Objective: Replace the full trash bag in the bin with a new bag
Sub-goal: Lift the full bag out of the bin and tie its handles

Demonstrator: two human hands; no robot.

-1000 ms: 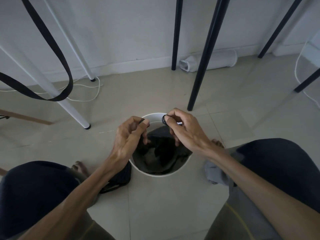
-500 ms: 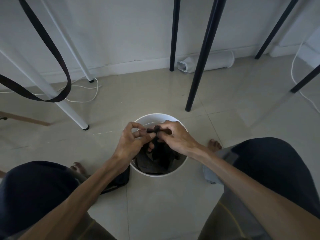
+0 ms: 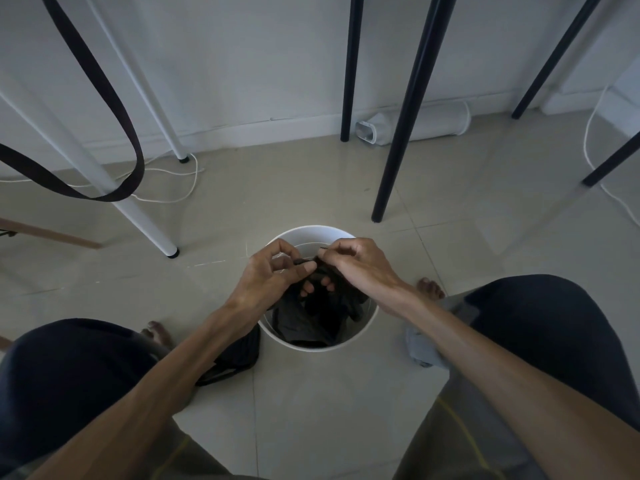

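Both pinching trash bag (image 3: 311, 317) | left hand (image 3: 266, 278) | right hand (image 3: 360, 268)

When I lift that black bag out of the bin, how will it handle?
Likely floppy: the bag sags in thin folds inside the bin. Probably light, since it looks slack. Both hands pinch its gathered top, which may slip.

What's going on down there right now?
Both hands, left and right, pinching the bag top. Bag sits in the bin. Nothing blocking.
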